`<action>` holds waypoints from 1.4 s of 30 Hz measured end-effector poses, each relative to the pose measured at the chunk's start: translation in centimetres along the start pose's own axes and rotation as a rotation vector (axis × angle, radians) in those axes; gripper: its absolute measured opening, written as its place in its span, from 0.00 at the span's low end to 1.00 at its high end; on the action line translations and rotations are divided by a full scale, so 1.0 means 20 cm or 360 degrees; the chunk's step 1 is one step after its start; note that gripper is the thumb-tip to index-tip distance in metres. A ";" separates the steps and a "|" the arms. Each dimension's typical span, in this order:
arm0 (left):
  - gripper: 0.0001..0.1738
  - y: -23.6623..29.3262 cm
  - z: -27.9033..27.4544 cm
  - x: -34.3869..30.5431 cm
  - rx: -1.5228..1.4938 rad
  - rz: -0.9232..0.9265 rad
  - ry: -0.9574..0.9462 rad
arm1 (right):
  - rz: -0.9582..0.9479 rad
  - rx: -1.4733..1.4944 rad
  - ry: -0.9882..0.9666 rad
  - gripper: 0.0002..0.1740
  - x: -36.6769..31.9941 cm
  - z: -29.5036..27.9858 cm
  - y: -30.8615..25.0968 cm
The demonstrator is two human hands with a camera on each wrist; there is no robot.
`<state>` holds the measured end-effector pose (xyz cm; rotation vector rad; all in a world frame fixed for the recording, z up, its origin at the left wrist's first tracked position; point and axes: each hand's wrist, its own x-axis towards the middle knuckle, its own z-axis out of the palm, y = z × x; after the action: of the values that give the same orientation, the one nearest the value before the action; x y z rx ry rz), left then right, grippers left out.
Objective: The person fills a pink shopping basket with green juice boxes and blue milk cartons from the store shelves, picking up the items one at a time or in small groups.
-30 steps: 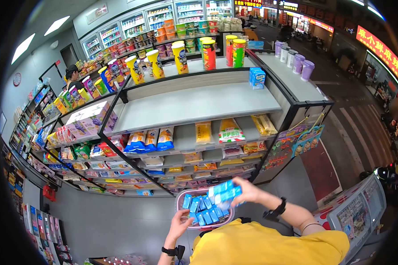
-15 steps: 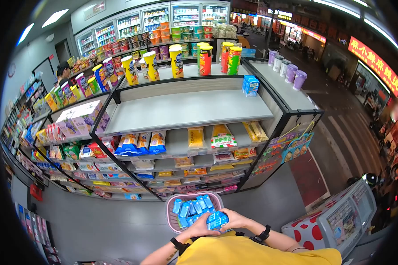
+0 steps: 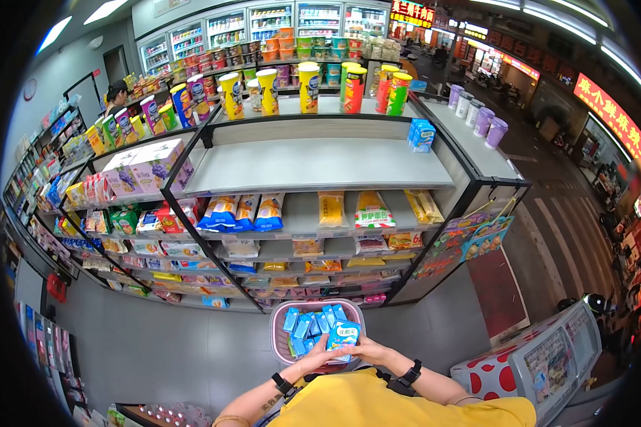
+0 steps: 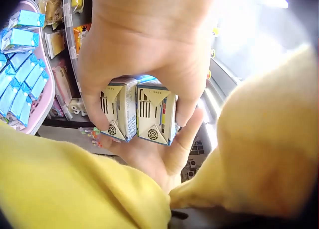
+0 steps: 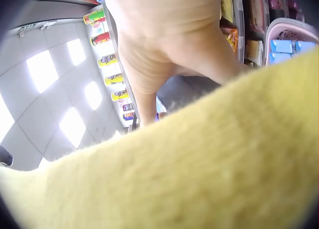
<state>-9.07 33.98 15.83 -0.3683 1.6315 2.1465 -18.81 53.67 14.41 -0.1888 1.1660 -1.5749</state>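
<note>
My left hand (image 3: 319,354) and right hand (image 3: 371,350) keep their grip clamped on the blue cartons (image 3: 343,334) over the pink basket (image 3: 273,336).

Both hands are pulled in low and close to the chest, with the elbows bent and out to each side. The left hand (image 3: 319,354) has its fingers (image 4: 189,97) and thumb clamped down either side of the cartons (image 3: 343,334). The right hand (image 3: 369,350) is pressed right up against it, palm cupped under the same cartons. The forearms angle inward from either side.
</note>
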 end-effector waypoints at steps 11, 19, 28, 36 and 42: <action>0.56 -0.04 -0.14 -0.08 0.0509 0.0126 0.0068 | 0.0142 -0.0128 0.0008 0.30 0.17 0.04 -0.02; 0.32 -0.42 -0.57 -0.25 0.0965 0.0125 0.0937 | 0.0492 -0.0325 0.0245 0.38 0.49 -0.08 0.16; 0.30 -1.80 -0.61 -0.88 0.0709 -0.1044 0.1433 | 0.0496 -0.0615 0.0632 0.36 0.90 -0.35 0.56; 0.31 -2.45 -0.17 -1.25 0.0095 -0.1251 0.1514 | 0.0932 -0.1177 0.1328 0.65 1.25 -0.35 0.56; 0.28 -2.34 -0.08 -1.23 -0.0005 -0.1253 0.1666 | 0.0950 -0.1170 0.1438 0.63 1.36 -0.23 0.45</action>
<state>34.78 38.90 -13.42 -1.9845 1.4751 1.3468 -26.07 35.02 -6.64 0.4174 2.2217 -0.6098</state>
